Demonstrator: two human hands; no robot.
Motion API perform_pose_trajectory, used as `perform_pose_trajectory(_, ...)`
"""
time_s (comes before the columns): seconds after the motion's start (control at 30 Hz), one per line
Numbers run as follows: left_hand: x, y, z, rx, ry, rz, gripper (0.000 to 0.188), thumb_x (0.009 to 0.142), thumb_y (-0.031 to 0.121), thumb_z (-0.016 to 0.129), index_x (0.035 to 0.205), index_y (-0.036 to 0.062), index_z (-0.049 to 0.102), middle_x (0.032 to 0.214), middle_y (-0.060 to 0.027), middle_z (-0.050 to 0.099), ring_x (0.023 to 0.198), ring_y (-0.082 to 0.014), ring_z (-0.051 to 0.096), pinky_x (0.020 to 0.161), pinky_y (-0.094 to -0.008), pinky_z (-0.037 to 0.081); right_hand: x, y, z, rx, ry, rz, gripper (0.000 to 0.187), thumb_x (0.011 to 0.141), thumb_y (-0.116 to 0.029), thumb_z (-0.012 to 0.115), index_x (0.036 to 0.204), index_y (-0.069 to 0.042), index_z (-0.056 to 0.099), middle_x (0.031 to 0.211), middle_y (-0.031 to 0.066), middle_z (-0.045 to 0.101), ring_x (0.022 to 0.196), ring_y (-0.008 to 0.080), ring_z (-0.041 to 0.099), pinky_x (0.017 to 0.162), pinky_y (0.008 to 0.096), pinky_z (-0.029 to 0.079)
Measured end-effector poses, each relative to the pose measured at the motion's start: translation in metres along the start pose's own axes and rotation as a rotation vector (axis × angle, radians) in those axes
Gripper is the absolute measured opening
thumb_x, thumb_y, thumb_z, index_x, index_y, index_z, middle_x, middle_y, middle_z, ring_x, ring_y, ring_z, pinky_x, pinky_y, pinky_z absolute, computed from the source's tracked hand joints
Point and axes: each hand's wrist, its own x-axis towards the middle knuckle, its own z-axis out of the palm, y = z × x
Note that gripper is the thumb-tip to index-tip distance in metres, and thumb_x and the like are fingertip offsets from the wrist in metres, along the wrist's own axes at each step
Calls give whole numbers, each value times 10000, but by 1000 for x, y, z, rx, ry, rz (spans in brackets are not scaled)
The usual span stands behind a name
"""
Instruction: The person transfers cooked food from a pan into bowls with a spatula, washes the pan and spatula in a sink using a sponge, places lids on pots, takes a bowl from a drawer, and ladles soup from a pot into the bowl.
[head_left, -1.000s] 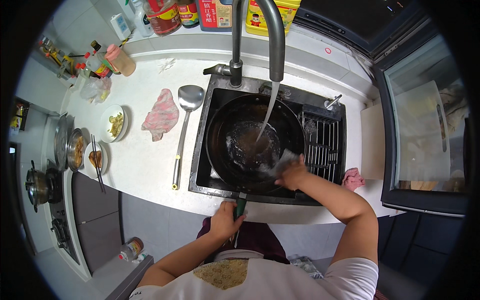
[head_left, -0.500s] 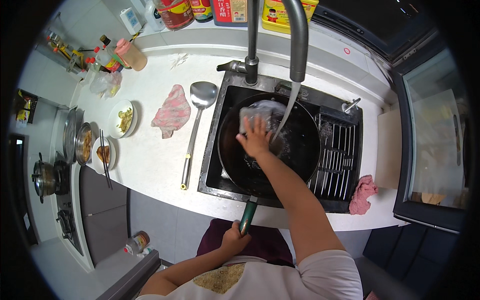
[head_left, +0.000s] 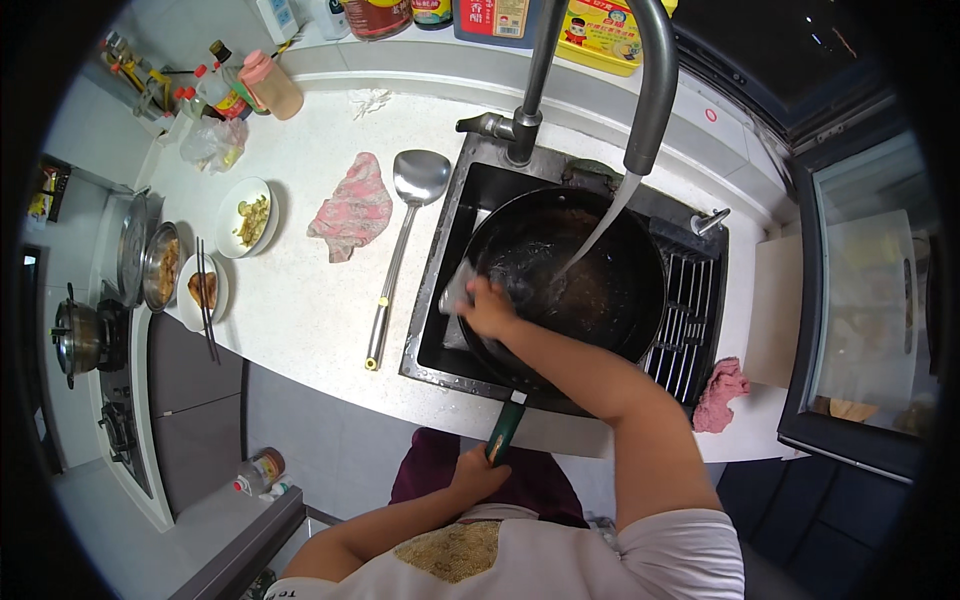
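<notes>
A dark wok (head_left: 600, 305) rests over the black sink (head_left: 428, 345), its green handle (head_left: 506, 428) pointing toward me. My left hand (head_left: 480, 473) is wrapped round that handle. At the wok's left rim, my right hand (head_left: 490, 308) grips a greyish cleaning cloth (head_left: 457, 287), fingers closed on it and slightly blurred. Water (head_left: 603, 225) streams from the grey faucet (head_left: 652, 110) into the wok, where a little liquid glistens on the bottom.
Left of the sink lie a metal wok spatula (head_left: 421, 178) and a pink-grey cloth (head_left: 354, 210). Farther left are a white bowl of food scraps (head_left: 262, 243) and chopsticks (head_left: 206, 300) across another bowl. A metal rack (head_left: 690, 310) and pink rag (head_left: 720, 395) are at right.
My right hand has brought the cloth from the wok's inside to its left rim. Wok and sink now appear farther right in view; my left hand keeps the handle.
</notes>
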Motion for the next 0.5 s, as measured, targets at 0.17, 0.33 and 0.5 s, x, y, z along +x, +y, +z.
perform_pose_trajectory(0.17, 2, 1, -2, -24, -33, -19, 375, 635, 269, 692, 802, -43, 566, 663, -218, 602, 672, -369, 624, 614, -417, 490, -40, 33, -11, -320, -432, -86, 463, 855, -288, 542, 1255, -84, 430, 1265, 184, 457, 1179, 355, 434, 976, 418, 363)
perform_pose_trajectory(0.33, 0, 11, -6, -27, -93, -79, 381, 642, 268, 692, 806, -51, 565, 657, -217, 603, 673, -360, 628, 613, -416, 490, -24, 47, 16, -164, -68, -283, 475, 832, -218, 553, 1247, -35, 412, 1313, 222, 377, 1200, 398, 379, 994, 449, 333)
perform_pose_trajectory(0.5, 2, 3, -4, 22, -64, -21, 384, 640, 262, 687, 813, -57, 559, 674, -224, 598, 675, -376, 619, 611, -423, 488, 51, 22, 8, 27, 441, -250, 594, 773, -167, 650, 1269, -34, 351, 1367, 229, 266, 1214, 443, 324, 1021, 459, 295)
